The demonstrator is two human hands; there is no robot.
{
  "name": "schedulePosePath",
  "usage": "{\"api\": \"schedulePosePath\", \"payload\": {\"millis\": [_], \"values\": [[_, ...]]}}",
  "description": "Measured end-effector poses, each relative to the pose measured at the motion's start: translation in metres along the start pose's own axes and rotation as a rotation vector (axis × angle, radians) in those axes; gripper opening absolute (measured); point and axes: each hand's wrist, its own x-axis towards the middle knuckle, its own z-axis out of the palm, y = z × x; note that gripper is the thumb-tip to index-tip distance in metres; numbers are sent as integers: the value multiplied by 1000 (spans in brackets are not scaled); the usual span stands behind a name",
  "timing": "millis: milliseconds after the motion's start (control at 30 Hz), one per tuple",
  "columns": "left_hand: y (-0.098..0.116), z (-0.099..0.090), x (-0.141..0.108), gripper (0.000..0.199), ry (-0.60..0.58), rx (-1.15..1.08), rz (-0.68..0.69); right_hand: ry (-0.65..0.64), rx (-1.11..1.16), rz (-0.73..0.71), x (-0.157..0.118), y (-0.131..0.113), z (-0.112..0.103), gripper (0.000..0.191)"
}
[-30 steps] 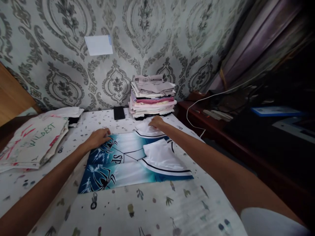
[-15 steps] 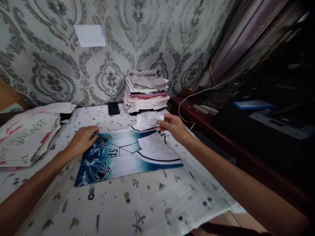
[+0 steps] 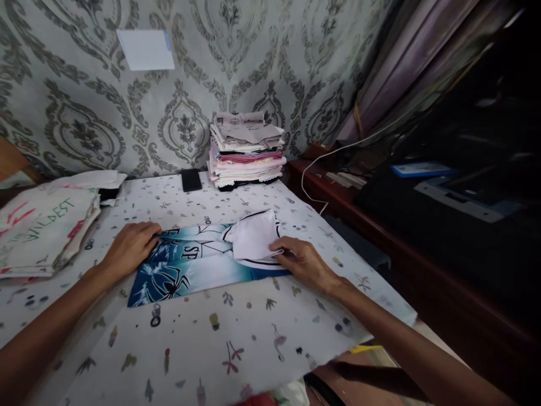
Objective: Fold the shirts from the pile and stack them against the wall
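A blue and white shirt (image 3: 211, 265) with black spider prints and lettering lies partly folded on the patterned cloth. My left hand (image 3: 134, 243) grips its far left corner, fingers curled over the blue edge. At the other end, my right hand (image 3: 302, 259) pinches the white sleeve (image 3: 253, 237), which has a dark trim and lies bunched across the shirt's right part. The fingertips of my left hand are partly hidden.
Behind the shirt stands a stack of folded clothes (image 3: 247, 152), with a black phone (image 3: 191, 180) beside it. Folded white garments (image 3: 46, 225) lie at the left. A white cable (image 3: 304, 183) runs down by the dark red furniture (image 3: 406, 254) on the right.
My right hand has brought the white sleeve and the shirt's far side toward me, over the near part. My left hand has stayed at the left corner. The view has shifted slightly.
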Motion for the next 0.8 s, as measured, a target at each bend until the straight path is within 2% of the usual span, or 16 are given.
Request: {"api": "schedulePosePath", "payload": {"millis": [100,167,233,333,400,467,533,633,733,800], "values": [[-3,1,-5,32,-61,-24,20,-119,-18,68,-4,-9,-11,19],[-4,0,-6,33,-89,-41,37,-151,-14,106,-2,-14,-19,27],[0,-5,-5,35,-87,-60,44,-66,-32,115,7,-17,-26,33],[19,-15,1,40,-56,-106,48,109,-151,70,32,-18,-27,31],[37,-17,6,45,-47,-151,50,134,-229,-48,50,-15,-19,31],[53,-13,12,51,-72,-201,61,51,-283,-196,66,-8,-6,39],[62,-2,16,57,-124,-239,76,-79,-358,-273,79,3,10,47],[60,19,21,66,-204,-240,65,-218,-500,-152,96,25,30,56],[48,35,23,71,-242,-211,31,-230,-570,8,110,42,40,56],[40,40,23,72,-239,-202,30,-207,-581,26,116,48,41,54]]}}
